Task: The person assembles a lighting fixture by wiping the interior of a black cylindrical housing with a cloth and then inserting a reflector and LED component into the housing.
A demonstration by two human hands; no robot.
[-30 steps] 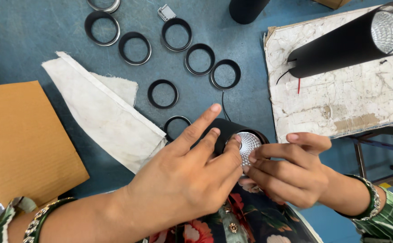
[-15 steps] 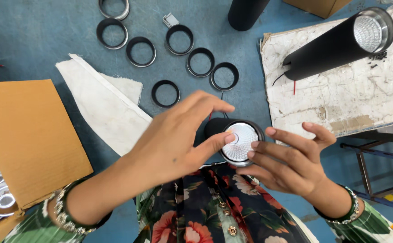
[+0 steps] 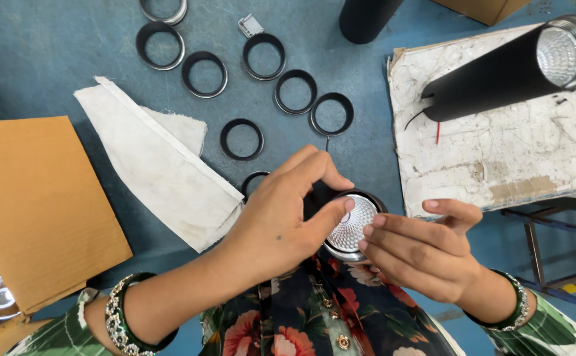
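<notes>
One camera on the person's head looks almost straight down, close over both hands and lap, taking in the blue floor [image 3: 50, 59] ahead

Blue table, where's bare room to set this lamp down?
Bare blue table lies left of the black rings, above the cardboard, and between rings and white board. Crowded around both hands.

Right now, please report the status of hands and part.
Left hand and right hand both grip the black lamp tube, fingertips on its silver reflector end. Loose black rings beyond, not in the way.
</notes>
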